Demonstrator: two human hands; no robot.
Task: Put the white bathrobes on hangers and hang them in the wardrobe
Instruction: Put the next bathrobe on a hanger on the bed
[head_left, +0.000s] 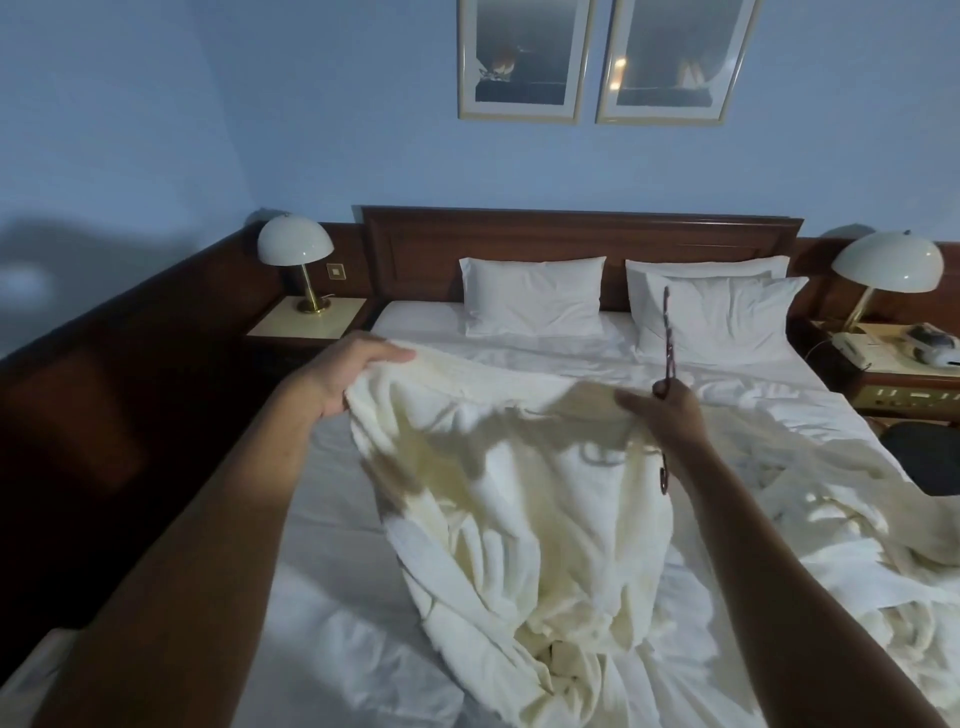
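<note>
White bathrobe (519, 483) is held up over the bed (519, 343): edge gripped by left hand (337, 376), collar and hanger (822, 353) pinched by right hand (667, 410). Hangering step underway; hanger likely to be threaded into a shoulder next.

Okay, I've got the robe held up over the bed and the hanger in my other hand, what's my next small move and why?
Probably slide one end of the hanger into the nearest shoulder of the bathrobe. Your right hand holds the hanger along with the robe's top edge, your left hand holds the other side up, and the hanger looks to be still outside the cloth.
</note>
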